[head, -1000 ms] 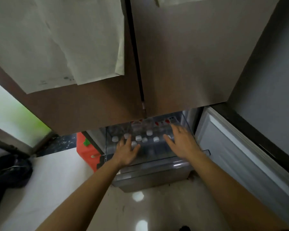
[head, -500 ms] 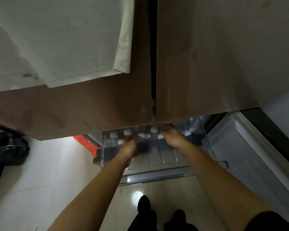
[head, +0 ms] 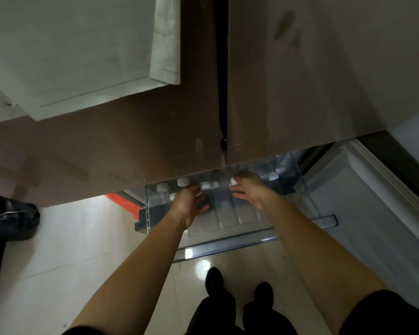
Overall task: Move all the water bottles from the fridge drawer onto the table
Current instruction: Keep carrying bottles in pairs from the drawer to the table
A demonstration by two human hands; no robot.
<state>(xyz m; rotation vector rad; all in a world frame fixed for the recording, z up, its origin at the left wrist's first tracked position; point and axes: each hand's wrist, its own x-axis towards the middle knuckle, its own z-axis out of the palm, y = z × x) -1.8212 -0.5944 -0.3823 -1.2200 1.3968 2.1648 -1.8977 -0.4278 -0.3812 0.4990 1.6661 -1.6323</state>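
Nearest are dark shoes (head: 213, 281) on the glossy tile floor (head: 58, 250). Both arms reach into the pulled-out fridge drawer (head: 230, 218). The left hand (head: 189, 201) curls beside a white-capped bottle, the right hand (head: 248, 189) reaches toward another; neither visibly grips yet, fingers part-spread. The step looks like the first pick. The bottles (head: 183, 182) stand in a row at the drawer's back, half hidden under the brown doors (head: 155, 141). Next, each hand must close round a bottle and lift clear of that overhang. No bench shows. A black bag (head: 10, 218) lies far left.
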